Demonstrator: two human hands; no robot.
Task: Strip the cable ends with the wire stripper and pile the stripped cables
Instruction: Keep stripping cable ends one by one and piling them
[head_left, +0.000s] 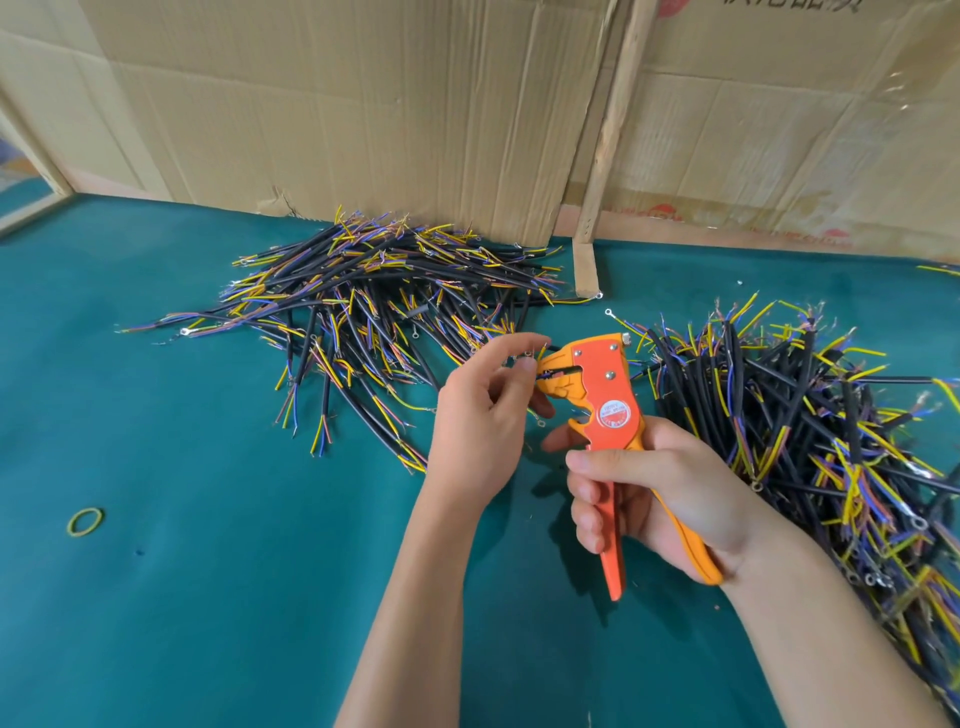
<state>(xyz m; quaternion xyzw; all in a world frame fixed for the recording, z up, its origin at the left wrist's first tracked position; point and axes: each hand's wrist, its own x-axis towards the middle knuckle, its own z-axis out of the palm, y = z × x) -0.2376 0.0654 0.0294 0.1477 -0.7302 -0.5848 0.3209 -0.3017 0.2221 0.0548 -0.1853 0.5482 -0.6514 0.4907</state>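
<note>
My right hand (649, 493) grips the handles of an orange wire stripper (608, 395), whose jaws point up and left. My left hand (483, 415) pinches a short cable end (543, 353) at the stripper's jaws; the cable's yellow wire shows just above my fingertips, and most of the cable is hidden behind my hand. A spread pile of black cables with yellow, blue and brown wire ends (374, 301) lies on the green table at the back left. A second, denser pile of cables (810, 431) lies to the right of my right hand.
The table has a green felt cover (208, 571). Cardboard sheets (363, 104) and a wooden post (608, 135) stand along the back edge. A yellow rubber band (85, 521) lies at the left. Loose ring terminals lie near the post's foot.
</note>
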